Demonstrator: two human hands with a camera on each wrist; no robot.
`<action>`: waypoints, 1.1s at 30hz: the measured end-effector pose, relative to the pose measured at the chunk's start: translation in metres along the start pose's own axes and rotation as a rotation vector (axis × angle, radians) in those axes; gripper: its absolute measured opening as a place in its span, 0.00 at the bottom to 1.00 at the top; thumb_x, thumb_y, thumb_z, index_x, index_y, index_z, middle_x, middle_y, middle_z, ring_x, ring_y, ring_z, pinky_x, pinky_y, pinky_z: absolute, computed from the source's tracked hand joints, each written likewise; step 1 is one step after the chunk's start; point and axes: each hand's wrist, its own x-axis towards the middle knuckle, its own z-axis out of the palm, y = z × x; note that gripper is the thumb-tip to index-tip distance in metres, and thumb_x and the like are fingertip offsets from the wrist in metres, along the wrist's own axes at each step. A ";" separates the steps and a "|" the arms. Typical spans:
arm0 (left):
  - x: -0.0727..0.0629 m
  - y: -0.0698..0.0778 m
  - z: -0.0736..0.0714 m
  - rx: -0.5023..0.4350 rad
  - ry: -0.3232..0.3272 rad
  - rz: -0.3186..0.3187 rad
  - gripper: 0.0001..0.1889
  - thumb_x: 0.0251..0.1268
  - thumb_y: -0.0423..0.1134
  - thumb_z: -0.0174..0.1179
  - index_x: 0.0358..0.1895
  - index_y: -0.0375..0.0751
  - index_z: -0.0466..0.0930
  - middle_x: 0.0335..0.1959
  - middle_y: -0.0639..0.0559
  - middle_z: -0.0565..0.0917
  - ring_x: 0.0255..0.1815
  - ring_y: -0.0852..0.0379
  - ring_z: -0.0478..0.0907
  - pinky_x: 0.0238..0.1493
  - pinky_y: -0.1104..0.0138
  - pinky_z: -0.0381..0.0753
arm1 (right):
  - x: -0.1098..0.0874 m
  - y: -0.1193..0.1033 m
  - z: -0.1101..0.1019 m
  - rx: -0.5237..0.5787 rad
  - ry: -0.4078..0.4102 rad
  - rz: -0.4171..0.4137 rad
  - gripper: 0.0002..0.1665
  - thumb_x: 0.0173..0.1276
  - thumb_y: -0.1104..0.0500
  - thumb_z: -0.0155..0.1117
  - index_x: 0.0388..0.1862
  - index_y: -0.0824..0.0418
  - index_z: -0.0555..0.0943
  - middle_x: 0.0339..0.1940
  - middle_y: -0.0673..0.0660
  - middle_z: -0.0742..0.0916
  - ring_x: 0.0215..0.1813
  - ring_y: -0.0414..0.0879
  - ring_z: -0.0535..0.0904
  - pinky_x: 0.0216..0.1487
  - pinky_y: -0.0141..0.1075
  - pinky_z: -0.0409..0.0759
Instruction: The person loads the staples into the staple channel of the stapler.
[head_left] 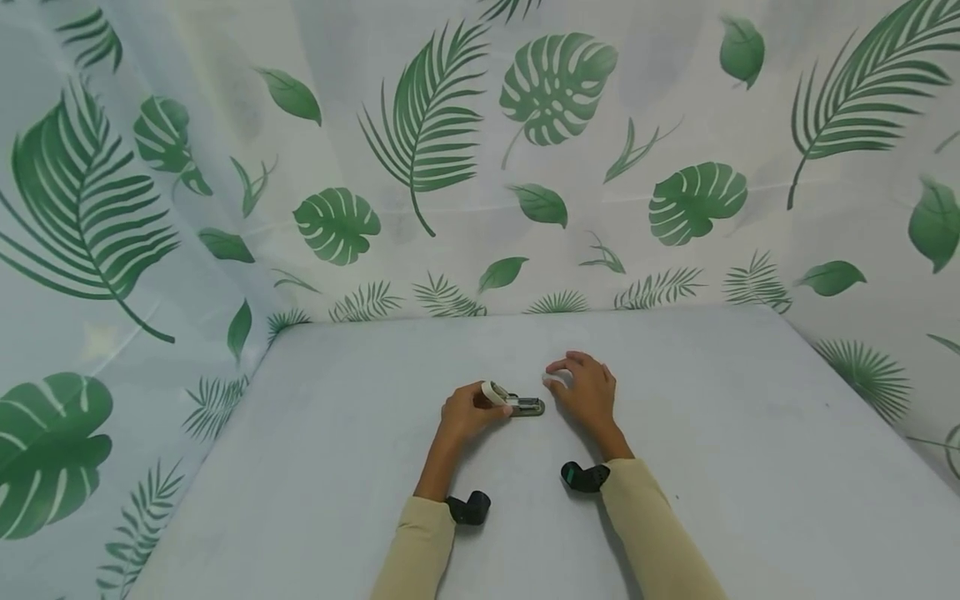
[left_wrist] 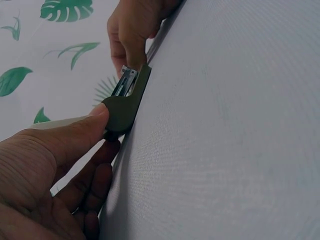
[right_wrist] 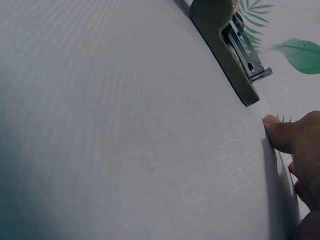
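Note:
A small olive-green stapler (head_left: 531, 407) with a pale top arm lies low on the table, its arm lifted back and the metal magazine (right_wrist: 246, 50) exposed. My left hand (head_left: 468, 412) grips the stapler's rear end, the thumb pressed on its side by the hinge in the left wrist view. Just beyond the stapler's front end is my right hand (head_left: 588, 392), apart from it, with bent fingers and the thumb (right_wrist: 280, 132) low at the table surface. A whitish spot shows between its fingertips in the head view; whether it is a held thing I cannot tell.
The white-covered table (head_left: 315, 467) extends around both hands. A white curtain (head_left: 465, 167) with green leaf prints hangs behind the table and along its sides. Black wrist cameras (head_left: 471, 508) are worn on both wrists, beside the beige sleeves.

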 end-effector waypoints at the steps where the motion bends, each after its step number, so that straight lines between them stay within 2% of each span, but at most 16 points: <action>1: 0.000 0.000 0.000 -0.002 -0.001 0.002 0.14 0.54 0.46 0.73 0.42 0.47 0.86 0.36 0.51 0.88 0.38 0.56 0.82 0.49 0.54 0.76 | 0.000 0.000 0.000 -0.002 -0.002 0.007 0.11 0.64 0.53 0.70 0.42 0.56 0.86 0.65 0.64 0.78 0.70 0.59 0.67 0.70 0.64 0.51; 8: 0.001 0.000 0.002 -0.003 -0.002 -0.007 0.14 0.55 0.47 0.73 0.43 0.47 0.86 0.37 0.51 0.88 0.40 0.56 0.82 0.53 0.52 0.74 | -0.002 -0.002 -0.003 0.029 0.004 0.043 0.11 0.65 0.53 0.69 0.39 0.59 0.85 0.61 0.64 0.79 0.68 0.60 0.67 0.69 0.63 0.52; 12: 0.000 0.001 0.000 -0.009 0.002 0.003 0.14 0.54 0.47 0.73 0.42 0.46 0.86 0.36 0.50 0.88 0.39 0.55 0.82 0.51 0.52 0.75 | -0.007 -0.005 -0.006 0.111 -0.001 0.014 0.11 0.65 0.54 0.68 0.40 0.60 0.85 0.60 0.65 0.79 0.67 0.62 0.69 0.68 0.64 0.53; 16: -0.002 0.002 -0.006 -0.005 0.018 0.032 0.14 0.53 0.48 0.73 0.40 0.47 0.86 0.33 0.53 0.87 0.36 0.58 0.81 0.47 0.54 0.75 | -0.013 -0.010 -0.009 0.235 -0.056 -0.025 0.10 0.65 0.56 0.69 0.41 0.61 0.85 0.61 0.65 0.77 0.68 0.63 0.67 0.68 0.65 0.51; 19: -0.001 0.001 -0.008 -0.007 0.024 0.037 0.13 0.54 0.48 0.73 0.40 0.48 0.86 0.33 0.53 0.87 0.36 0.58 0.81 0.48 0.54 0.74 | -0.015 -0.012 -0.010 0.287 -0.093 -0.054 0.10 0.64 0.56 0.70 0.41 0.60 0.85 0.62 0.65 0.76 0.69 0.63 0.66 0.68 0.65 0.50; 23: 0.003 -0.002 -0.006 -0.011 0.006 0.025 0.13 0.55 0.46 0.72 0.41 0.47 0.86 0.36 0.51 0.88 0.39 0.54 0.82 0.51 0.51 0.74 | -0.018 -0.015 -0.011 0.277 -0.099 -0.100 0.10 0.62 0.56 0.72 0.39 0.59 0.86 0.61 0.65 0.77 0.67 0.63 0.68 0.66 0.66 0.54; 33: 0.002 -0.001 -0.002 0.021 -0.003 0.012 0.14 0.55 0.47 0.72 0.42 0.47 0.86 0.36 0.50 0.88 0.39 0.55 0.82 0.49 0.53 0.74 | -0.026 -0.019 -0.016 0.246 -0.084 -0.213 0.07 0.59 0.59 0.74 0.36 0.59 0.87 0.59 0.67 0.78 0.64 0.66 0.69 0.60 0.66 0.62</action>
